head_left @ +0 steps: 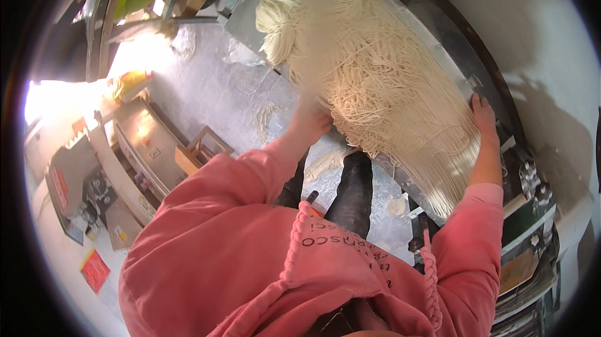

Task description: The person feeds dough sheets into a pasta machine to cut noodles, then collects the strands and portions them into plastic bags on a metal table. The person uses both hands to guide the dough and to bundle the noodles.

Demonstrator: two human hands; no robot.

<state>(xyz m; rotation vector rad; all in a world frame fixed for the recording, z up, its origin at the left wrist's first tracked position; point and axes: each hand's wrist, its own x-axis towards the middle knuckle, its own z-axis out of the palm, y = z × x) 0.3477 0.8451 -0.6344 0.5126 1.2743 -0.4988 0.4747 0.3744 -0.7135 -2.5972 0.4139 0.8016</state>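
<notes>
Noodles (pixel 388 74) heaped wide! Left hand (pixel 311 123) rests half-curled at their left edge, right hand (pixel 484 115) nearly straight at their right; whether either grips, I can't tell.

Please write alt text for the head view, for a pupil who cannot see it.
Pale noodles cover most of a long grey table, tangled in the middle and lying straighter near the right hand. The left hand is at the heap's left edge, the right at its right edge. The person wears a pink hoodie.
</notes>
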